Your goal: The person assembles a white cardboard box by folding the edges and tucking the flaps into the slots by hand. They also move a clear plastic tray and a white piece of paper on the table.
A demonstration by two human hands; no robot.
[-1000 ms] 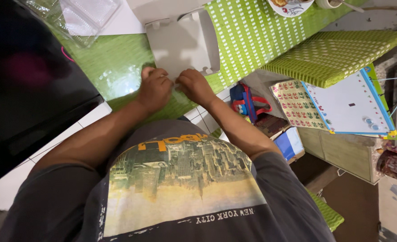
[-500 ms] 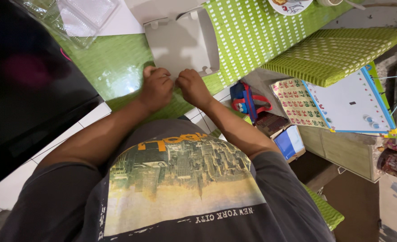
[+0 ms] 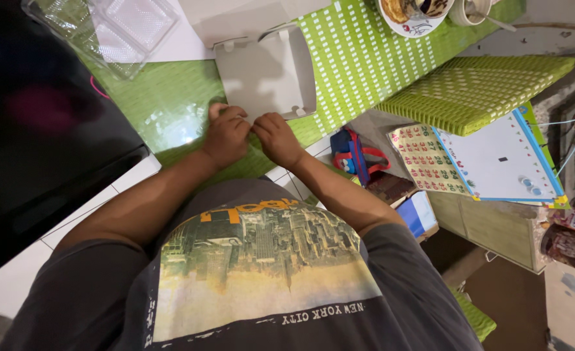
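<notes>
A clear tray (image 3: pixel 105 32) lies far left on the worktop (image 3: pixel 170 110). My left hand (image 3: pixel 226 138) and right hand (image 3: pixel 278 138) meet, fingers pinched on the near edge of the grey cardboard box (image 3: pixel 265 75). A plate (image 3: pixel 412 16) sits far right.

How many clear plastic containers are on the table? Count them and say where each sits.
2: one clear plastic container at the table's far left corner, the other touching it on its right, beyond the hands. More may lie outside the view.
</notes>
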